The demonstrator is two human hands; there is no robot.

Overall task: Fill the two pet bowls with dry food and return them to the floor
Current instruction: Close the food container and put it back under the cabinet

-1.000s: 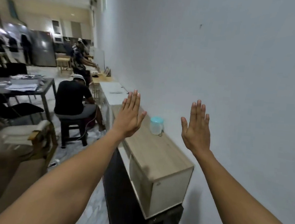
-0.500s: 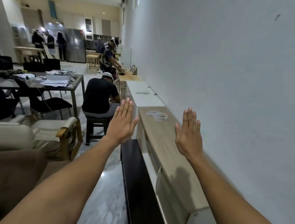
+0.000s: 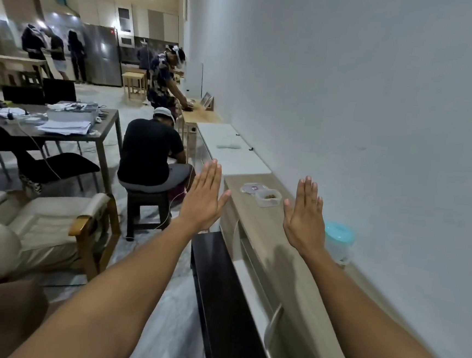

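Both my hands are raised flat in front of me, backs toward me, fingers straight and empty. My left hand (image 3: 203,197) hovers over the floor beside the wooden cabinet (image 3: 276,256). My right hand (image 3: 305,216) is above the cabinet top. Between the hands, farther along the top, a small clear plastic container (image 3: 268,197) holds brown dry food, and its loose lid (image 3: 250,188) lies just behind it. A clear jar with a teal lid (image 3: 338,239) stands against the wall, partly hidden by my right wrist. No pet bowls are in view.
A low black bench (image 3: 224,300) runs along the cabinet's front. A person sits on a stool (image 3: 147,199) ahead, another bends over a table farther back. A cream armchair (image 3: 53,225) and a dark table (image 3: 62,132) stand left. White wall on the right.
My view has swung along the cabinet, bringing the food container closer and the teal-lidded jar back into sight. Both hands stay raised flat and empty.
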